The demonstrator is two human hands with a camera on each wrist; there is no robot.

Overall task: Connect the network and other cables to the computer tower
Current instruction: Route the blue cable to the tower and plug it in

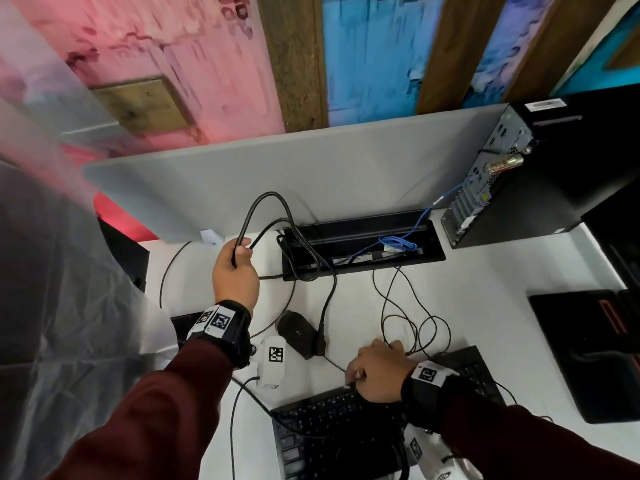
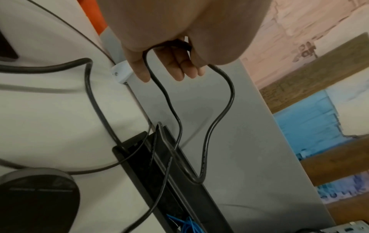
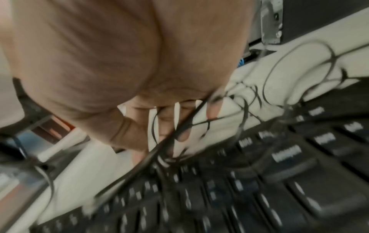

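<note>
The left hand [image 1: 235, 271] was up off the counter [image 1: 485, 289], its grip curled round a thick black cable [image 1: 266, 202] that arched above the fist and dropped into the black cable trough [image 1: 363, 233] at the back. From the left wrist view the same cable [image 2: 219, 102] hung in a stiff double loop, so it looked springy, fairly heavy, and inclined to keep its kinks. Its moulded plug [image 1: 320, 341] lay on the counter beside the mouse [image 1: 294, 332], and that hard plug body seemed the sensible place to take hold for seating, not the cord.

Down low, the right hand [image 1: 377, 372] hovered at the top edge of the keyboard [image 1: 329, 420] over a tangle of thin black wires [image 1: 415, 327]. The right wrist view was badly smeared; the fingers [image 3: 165, 123] looked spread among the strands, but I could not tell whether they pinched one. Those thin leads looked light, limp and easy to snag.

The computer tower [image 1: 540, 168] stood at the far right, rear panel facing in, with a blue network cable [image 1: 429, 209] already running up to it.
</note>
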